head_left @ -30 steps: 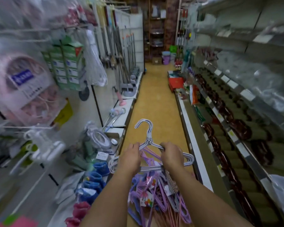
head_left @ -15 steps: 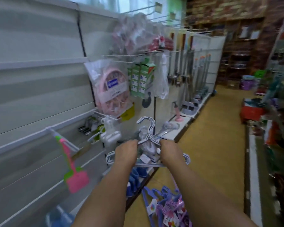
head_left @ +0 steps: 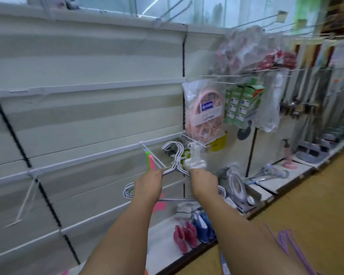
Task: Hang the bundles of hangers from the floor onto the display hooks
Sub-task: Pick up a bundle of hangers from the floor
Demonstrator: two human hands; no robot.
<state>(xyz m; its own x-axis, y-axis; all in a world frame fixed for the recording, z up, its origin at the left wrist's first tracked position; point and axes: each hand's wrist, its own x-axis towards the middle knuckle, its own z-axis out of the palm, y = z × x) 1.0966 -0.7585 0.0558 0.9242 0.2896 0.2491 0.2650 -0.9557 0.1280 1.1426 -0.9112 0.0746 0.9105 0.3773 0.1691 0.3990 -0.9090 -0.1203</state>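
1. Head view, only one there is: both hands are up at the display wall with a bundle of white wire hangers (head_left: 175, 175). The left hand (head_left: 148, 186) and right hand (head_left: 204, 184) each grip a sloping shoulder of the bundle, fingers curled around the wire on the far side. The hook tops sit just beside a white wire display hook (head_left: 153, 155) sticking out of the white slatted wall panel (head_left: 87, 120), not on it yet as far as I can tell.
2. What could go wrong, my guess: the hook tops aren't perfectly lined up, so one or two hangers may miss the prong and drop out. They could also snag the pink and green plastic thing (head_left: 150, 161) already hanging there.
3. Containers: a clear plastic bag (head_left: 204, 110) holds a pink round clip hanger; green cardboard boxes (head_left: 244, 102) hang beside it, contents not visible.
4. More purple hangers (head_left: 292, 249) lie on the floor, bottom right.
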